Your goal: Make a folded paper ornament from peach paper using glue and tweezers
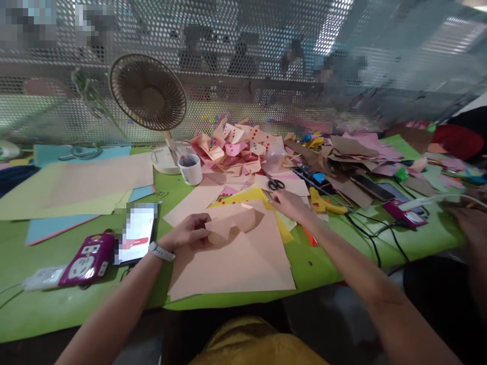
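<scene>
My left hand (192,232), with a white band on the wrist, pinches the left end of a small curled peach paper piece (232,223). Beneath it lie large peach sheets (236,268) near the table's front edge. Farther right, my right hand (285,203) reaches to the papers just below the black-handled scissors (274,184). Its fingers are bent together, and what they hold, if anything, is too small to tell. The scissors lie on a pale paper strip (299,185). Yellow paper (283,229) shows beside the large sheets.
A fan (148,96), a white cup (190,170) and heaped paper scraps (243,147) stand behind. Left are a phone (137,233) and a purple power strip (89,258). Right are a yellow glue gun (323,202), cables and another person's arm (470,228).
</scene>
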`<state>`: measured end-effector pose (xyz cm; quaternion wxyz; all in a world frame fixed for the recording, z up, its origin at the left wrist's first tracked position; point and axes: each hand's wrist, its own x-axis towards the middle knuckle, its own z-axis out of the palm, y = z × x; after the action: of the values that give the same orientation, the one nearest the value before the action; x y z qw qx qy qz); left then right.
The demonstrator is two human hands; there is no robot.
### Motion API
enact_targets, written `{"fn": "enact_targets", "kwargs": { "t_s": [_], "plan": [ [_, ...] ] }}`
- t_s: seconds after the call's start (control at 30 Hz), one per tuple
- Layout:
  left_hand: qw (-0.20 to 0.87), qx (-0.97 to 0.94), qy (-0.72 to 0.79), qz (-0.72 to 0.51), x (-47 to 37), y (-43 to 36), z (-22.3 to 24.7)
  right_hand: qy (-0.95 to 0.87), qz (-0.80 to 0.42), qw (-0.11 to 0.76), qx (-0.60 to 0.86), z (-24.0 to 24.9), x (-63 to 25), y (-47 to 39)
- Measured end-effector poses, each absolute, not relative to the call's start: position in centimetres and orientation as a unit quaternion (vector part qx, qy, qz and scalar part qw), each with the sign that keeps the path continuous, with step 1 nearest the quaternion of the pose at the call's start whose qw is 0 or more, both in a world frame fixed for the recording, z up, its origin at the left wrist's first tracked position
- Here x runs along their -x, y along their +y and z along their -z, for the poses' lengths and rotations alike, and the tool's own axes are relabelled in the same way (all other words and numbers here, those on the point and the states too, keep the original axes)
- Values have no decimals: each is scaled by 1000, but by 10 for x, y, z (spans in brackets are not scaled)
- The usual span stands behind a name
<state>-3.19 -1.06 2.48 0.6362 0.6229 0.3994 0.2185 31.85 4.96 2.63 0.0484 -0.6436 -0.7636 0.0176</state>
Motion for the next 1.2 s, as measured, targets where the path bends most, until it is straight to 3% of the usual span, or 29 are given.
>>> {"fn": "enact_targets", "kwargs": {
  "t_s": [0.13, 0.3, 0.37, 0.5, 0.67, 0.8, 1.0, 1.2],
  "plan": [
    [637, -619, 398, -231, 32, -11, -26, -724, 1, 103, 683, -48, -327, 48],
    [631, -630, 389, -232, 31, -10, -26, -704, -28, 350, 617, -82, -341, 50],
    [627, -635, 387, -232, 31, -10, -26, -693, -35, 397, 601, -89, -340, 53],
    [621, -641, 391, -226, 31, -10, -28, -714, -36, 391, 580, -93, -327, 61],
    [620, -646, 384, -226, 31, -10, -25, -762, -5, 321, 562, -84, -295, 67],
    [630, -637, 379, -231, 32, -10, -23, -760, -58, 311, 567, -66, -268, 69],
    [624, -642, 380, -230, 32, -9, -24, -765, -15, 196, 613, -46, -260, 70],
    [627, -638, 384, -228, 31, -10, -25, -717, -241, 385, 528, -36, -243, 73]
  ]
}}
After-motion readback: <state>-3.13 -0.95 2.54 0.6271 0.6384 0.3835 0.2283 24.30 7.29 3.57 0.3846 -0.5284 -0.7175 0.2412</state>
